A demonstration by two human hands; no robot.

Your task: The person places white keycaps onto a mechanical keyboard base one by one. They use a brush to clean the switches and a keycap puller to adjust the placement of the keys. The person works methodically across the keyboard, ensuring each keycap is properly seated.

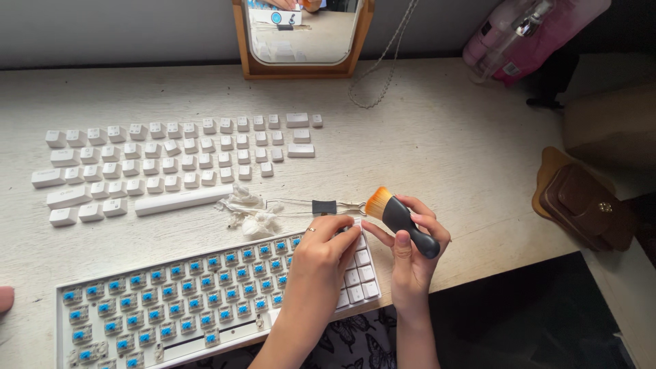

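Keycaps (171,154), white and pulled off, lie in ordered rows across the left half of the counter (444,130), with the long space bar (183,200) closing the bottom row. Toward the near edge sits the white keyboard (205,301), set at a slight slant, most of its blue switches bare and only a block of caps left at its right end. Between the loose rows and the keyboard rest a crumpled wipe (247,210) and, just to its right, a wire keycap puller (321,206) with a dark grip.

At the keyboard's upper right corner the left hand (321,260) lies over the switches, fingers curled down and fingertips touching the frame; it holds nothing that can be seen. Just beside it, over the counter's near edge, the right hand (410,253) is closed around the black handle of a small cleaning brush (400,217), whose orange bristles point up and left toward the puller.

At the far edge, a wood-framed mirror (304,41) leans on the wall, with a thin cord (383,68) looping down next to it. Near the right edge lies a brown leather pouch (581,201), and a pink bag (526,34) sits in the far right corner.
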